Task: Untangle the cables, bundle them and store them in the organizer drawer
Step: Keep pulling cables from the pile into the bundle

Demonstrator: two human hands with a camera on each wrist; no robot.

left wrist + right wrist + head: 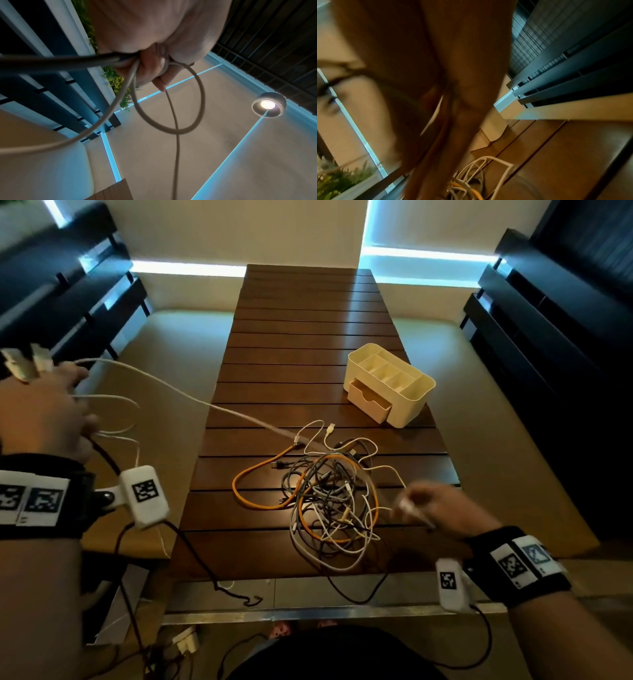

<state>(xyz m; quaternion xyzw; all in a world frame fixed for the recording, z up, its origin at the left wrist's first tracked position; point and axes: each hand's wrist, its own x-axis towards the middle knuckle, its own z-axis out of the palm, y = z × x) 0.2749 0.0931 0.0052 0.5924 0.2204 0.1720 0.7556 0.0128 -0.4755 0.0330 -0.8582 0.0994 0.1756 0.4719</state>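
Head view, far left: the left hand (44, 409) is raised off the table's edge at the left of the frame, fingers curled round loops of a thin white cable (164, 386), so the coil stays gathered while more length comes in.
Left wrist view: the fingers (150, 67) clamp several white loops together; one round loop hangs free below them.
Centre left: the same white cable runs slack-to-taut from that hand down to the pile, probably to draw it clear.
Centre: the tangled heap of white, grey, black and orange cables (329, 494) lies on the dark slatted wooden table (308, 337), still knotted.
Upper right of centre: the cream plastic organizer (394, 378) sits behind the heap, its small drawer (368, 400) pulled open, ready to receive bundles.
Lower right: the right hand (442, 508) pinches a white plug end at the heap's edge, blurred; likely steadying it.
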